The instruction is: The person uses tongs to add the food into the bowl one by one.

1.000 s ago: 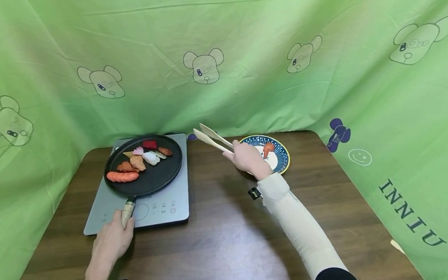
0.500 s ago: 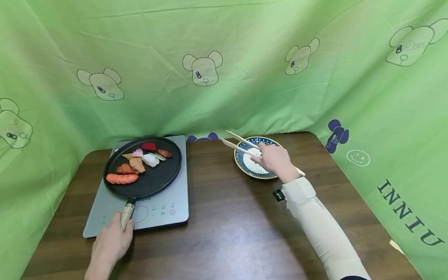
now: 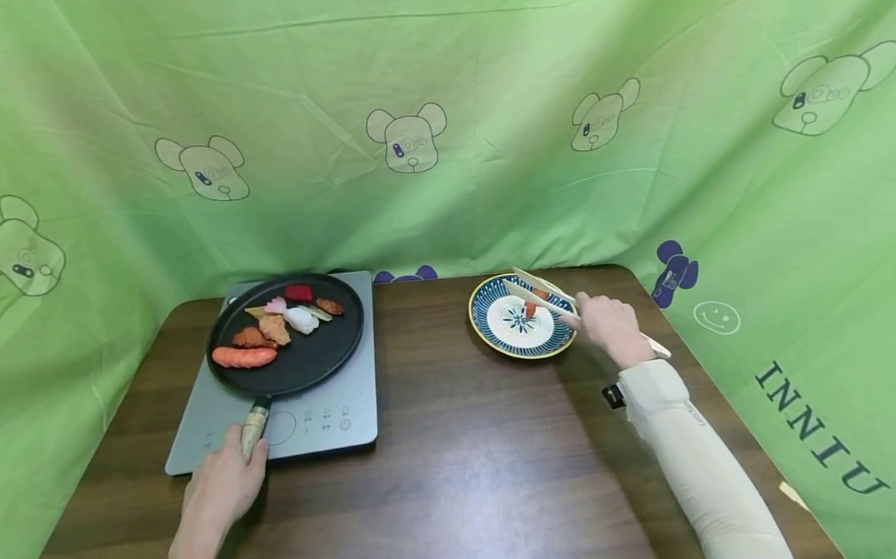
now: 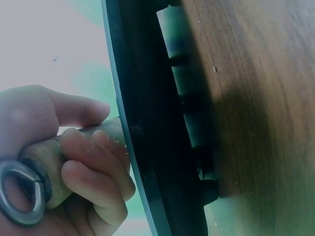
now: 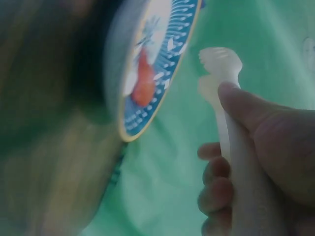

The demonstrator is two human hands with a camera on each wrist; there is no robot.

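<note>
My left hand [image 3: 225, 493] grips the pale handle [image 3: 255, 425] of a black frying pan [image 3: 323, 352]. In the left wrist view, curled fingers [image 4: 93, 182] wrap that handle, which has a metal ring [image 4: 22, 196] at its end. In my right hand [image 3: 610, 327] are pale tongs [image 5: 248, 182], the thumb on one arm and fingers around the other. Their tips are parted, over the blue-and-white plate [image 3: 501, 334] in the head view. A small orange-red food piece [image 5: 143, 91] lies on the plate, partly hidden by the tongs in the head view.
The pan sits on a grey induction cooktop [image 3: 319, 427]. It holds a scored sausage [image 3: 244, 357], a fried brown piece [image 3: 273, 328], a white piece [image 3: 301, 319], a dark red block [image 3: 298, 293] and other pieces. Behind the wooden table [image 3: 457, 479] hangs a green curtain [image 3: 490, 203].
My right hand has moved right with the tongs, from left of the plate to its right edge, and the tips now lie over the plate. The left hand and pan have stayed put.
</note>
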